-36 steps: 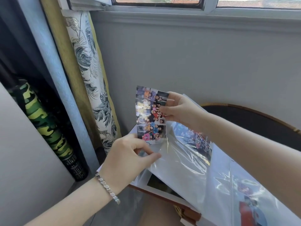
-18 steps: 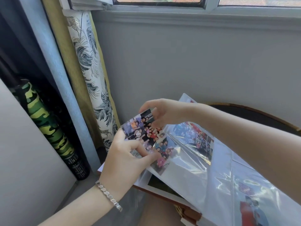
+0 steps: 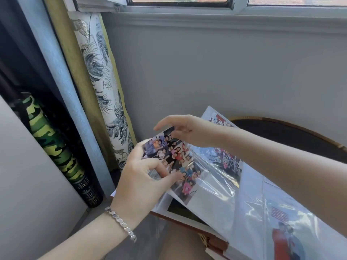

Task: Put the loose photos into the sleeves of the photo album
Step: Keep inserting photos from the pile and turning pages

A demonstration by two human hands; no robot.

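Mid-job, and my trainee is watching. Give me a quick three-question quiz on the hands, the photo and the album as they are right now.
1. True or false: the left hand and the right hand both hold the photo.
2. Which wrist wears the bracelet? A left, B right, C neither.
3. Fill in: the sleeve beside it already holds a ____.

Key: 1 true. 2 A. 3 photo.

Both forearms are bare of sleeves; a silver link bracelet (image 3: pixel 121 224) circles the left wrist.
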